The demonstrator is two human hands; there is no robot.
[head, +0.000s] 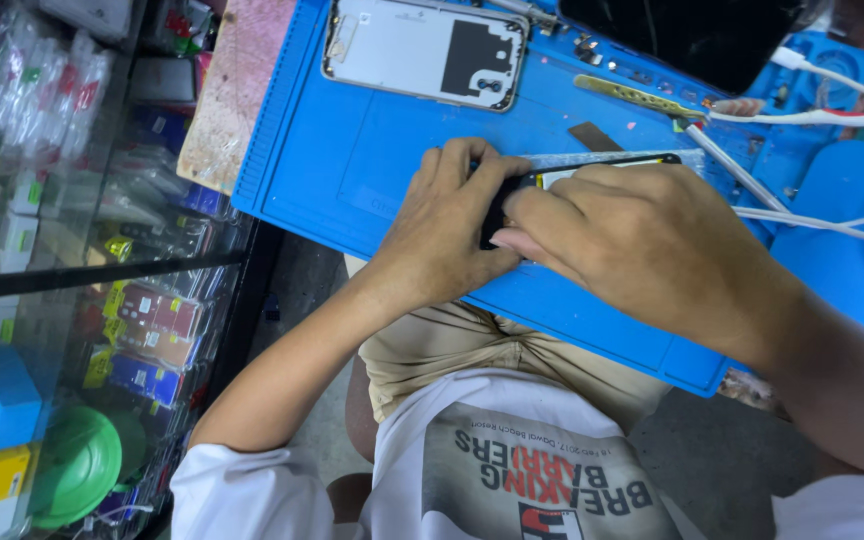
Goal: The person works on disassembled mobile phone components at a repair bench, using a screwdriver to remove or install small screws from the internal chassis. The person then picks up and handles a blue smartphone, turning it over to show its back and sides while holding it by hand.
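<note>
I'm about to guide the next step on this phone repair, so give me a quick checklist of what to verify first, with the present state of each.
1. Left hand steadies the dark phone part: ok.
2. Right hand on the same part: ok.
3. Part lies on the blue repair mat: ok.
4. White back cover set apart at the mat's far edge: ok.
5. White cables off the part: not ok, they run close beside it.
6. Tool under the fingers: cannot tell, hidden.
</note>
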